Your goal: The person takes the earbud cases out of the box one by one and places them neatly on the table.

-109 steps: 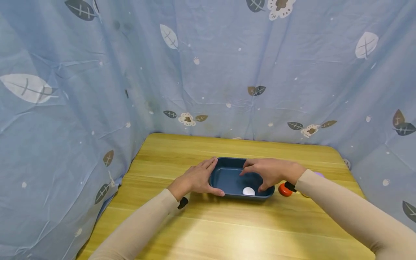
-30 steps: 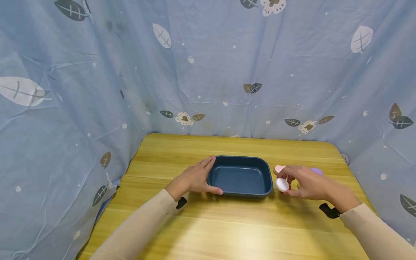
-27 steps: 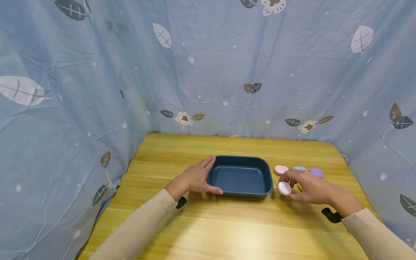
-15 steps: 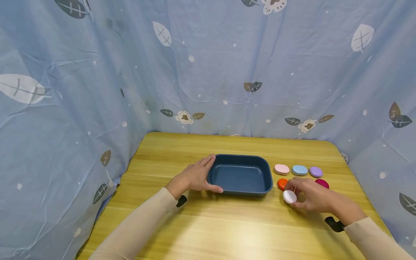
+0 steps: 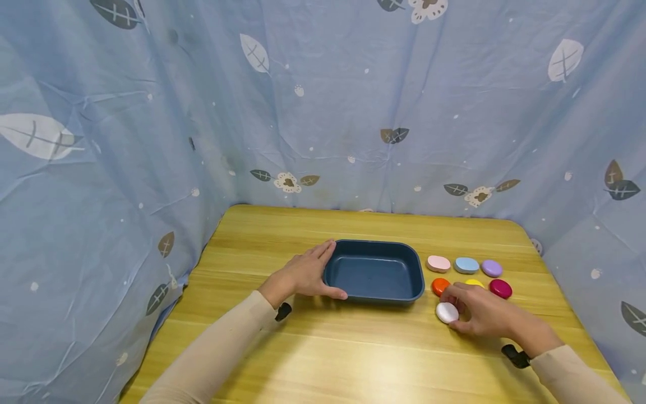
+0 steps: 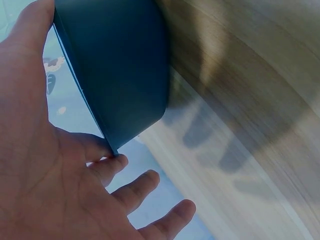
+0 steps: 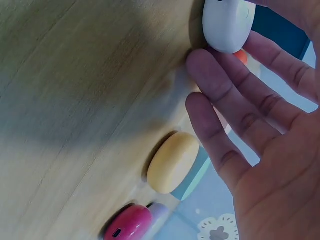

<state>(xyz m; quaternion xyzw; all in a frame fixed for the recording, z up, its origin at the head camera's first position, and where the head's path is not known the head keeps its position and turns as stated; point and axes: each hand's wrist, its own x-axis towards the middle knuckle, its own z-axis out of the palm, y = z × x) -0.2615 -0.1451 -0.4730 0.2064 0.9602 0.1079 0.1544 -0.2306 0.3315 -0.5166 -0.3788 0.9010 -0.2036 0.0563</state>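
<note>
My left hand (image 5: 305,276) spans the left end of a dark blue rectangular tray (image 5: 372,299), thumb at the near side and fingers at the far corner. In the left wrist view, fingertips meet the rim of the tray (image 6: 112,75) while the other fingers spread loose. My right hand (image 5: 484,311) pinches a small white rounded case (image 5: 447,312) between thumb and fingers, close over the table, nearer me than an orange-red one (image 5: 440,287). The right wrist view shows a dark slot in the white case (image 7: 227,27); the ring and little fingers extend free of it.
Right of the tray lie similar small cases: pink (image 5: 438,264), light blue (image 5: 466,265), purple (image 5: 492,268), dark magenta (image 5: 501,289) and a partly covered yellow one (image 5: 474,282). A blue leaf-patterned curtain (image 5: 333,112) surrounds the wooden table (image 5: 313,353).
The white case, earlier inside the tray, has been carried out to the right and lowered toward the table in front of the orange-red one. My left hand has stayed at the tray's end.
</note>
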